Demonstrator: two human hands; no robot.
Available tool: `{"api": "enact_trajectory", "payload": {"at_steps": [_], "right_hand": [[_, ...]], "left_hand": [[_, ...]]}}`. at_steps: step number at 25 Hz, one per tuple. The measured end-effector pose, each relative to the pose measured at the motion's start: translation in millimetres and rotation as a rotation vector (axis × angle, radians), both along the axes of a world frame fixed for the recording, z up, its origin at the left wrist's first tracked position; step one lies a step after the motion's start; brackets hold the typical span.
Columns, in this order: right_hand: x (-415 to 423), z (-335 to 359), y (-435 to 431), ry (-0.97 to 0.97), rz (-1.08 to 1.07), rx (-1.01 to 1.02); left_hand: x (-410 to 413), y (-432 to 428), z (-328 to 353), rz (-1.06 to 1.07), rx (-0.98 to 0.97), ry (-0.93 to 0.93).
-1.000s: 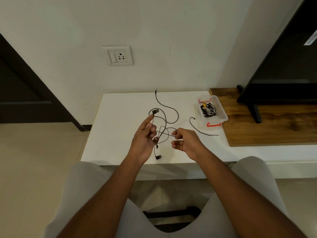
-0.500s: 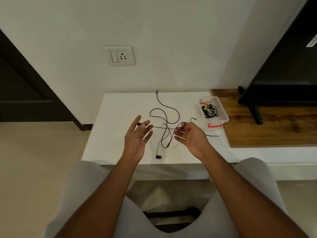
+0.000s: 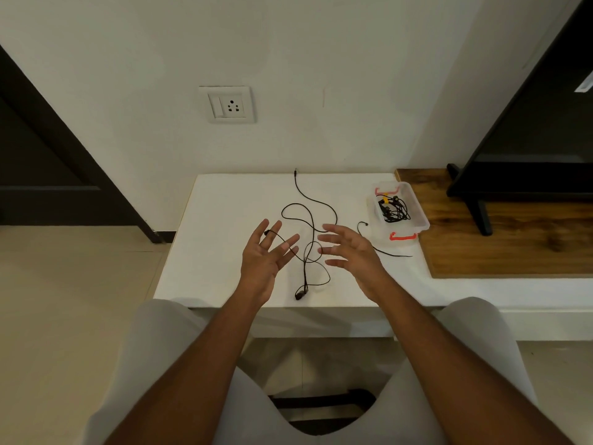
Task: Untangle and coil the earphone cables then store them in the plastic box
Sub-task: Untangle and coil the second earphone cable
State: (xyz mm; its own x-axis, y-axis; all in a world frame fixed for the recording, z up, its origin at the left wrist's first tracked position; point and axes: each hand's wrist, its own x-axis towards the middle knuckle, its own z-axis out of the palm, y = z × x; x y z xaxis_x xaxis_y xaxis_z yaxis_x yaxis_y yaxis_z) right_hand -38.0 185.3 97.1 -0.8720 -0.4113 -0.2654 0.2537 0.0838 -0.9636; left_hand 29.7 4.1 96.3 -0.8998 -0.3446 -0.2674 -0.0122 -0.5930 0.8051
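STATE: left hand (image 3: 263, 261) fingers spread, earphone cable (image 3: 305, 274) draped across them, unpinched; right hand (image 3: 349, 252) spread, holding nothing | LOCATION: cable mostly looped on white table (image 3: 224, 220), plastic box (image 3: 421, 211) off right | RISK: unsecured strand may slip off the fingers, or crossing loops may snag and tighten if lifted.

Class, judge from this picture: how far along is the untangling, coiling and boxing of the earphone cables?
Done: a bundle of cables lies in the open plastic box. In hand: one black cable drapes across the spread fingers of the left hand; the right hand is open, holding nothing. Left: that cable sprawls in loose loops on the white table, uncoiled, and another strand lies beside the box.
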Motion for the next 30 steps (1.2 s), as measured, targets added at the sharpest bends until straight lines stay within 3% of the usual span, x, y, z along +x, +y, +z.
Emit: {"api": "enact_trajectory", "payload": {"at_steps": [4,7,12,15,16,17,19,20,21,23,25,30], "right_hand": [[18.3,-19.2,-14.1,-0.174,-0.227,0.274],[27.0,-19.1,-24.3,-0.149,-0.058,0.358],[24.2,-14.9,-23.3,-0.114,0.178,0.311],[16.8,-3.8,-9.6,-0.031,0.178,0.262],[14.2,3.1,-6.5,0.016,0.170,0.262],[12.2,11.2,-4.5,0.072,0.162,0.271],[8.1,27.7,-3.3,0.194,0.169,0.306],[6.7,36.1,-3.0,0.268,0.195,0.339],[6.2,44.4,-2.9,0.351,0.235,0.381],[6.1,60.4,-3.3,0.519,0.314,0.468],[5.9,77.9,-2.6,0.637,0.332,0.496],[-7.6,122.0,9.1,0.765,0.282,0.487]], "left_hand": [[-0.2,-1.3,0.0,0.021,0.086,0.025],[-0.2,-2.6,-0.6,0.036,0.106,0.034],[1.2,-14.4,2.1,0.140,0.113,0.059],[0.0,-38.0,-9.4,0.267,0.072,-0.086],[2.1,-44.8,-13.9,0.244,-0.054,-0.214],[5.1,-48.5,-16.3,0.142,-0.319,-0.394],[10.8,-44.5,-19.6,-0.207,-1.073,-0.684],[11.3,-39.5,-15.9,-0.283,-1.357,-0.686],[9.3,-30.5,-8.1,-0.263,-1.438,-0.546],[8.4,-8.1,16.0,-0.243,-1.036,-0.120],[8.5,12.9,35.0,-0.377,-0.654,0.120],[13.4,15.7,45.5,-0.381,-0.479,0.111]]}}
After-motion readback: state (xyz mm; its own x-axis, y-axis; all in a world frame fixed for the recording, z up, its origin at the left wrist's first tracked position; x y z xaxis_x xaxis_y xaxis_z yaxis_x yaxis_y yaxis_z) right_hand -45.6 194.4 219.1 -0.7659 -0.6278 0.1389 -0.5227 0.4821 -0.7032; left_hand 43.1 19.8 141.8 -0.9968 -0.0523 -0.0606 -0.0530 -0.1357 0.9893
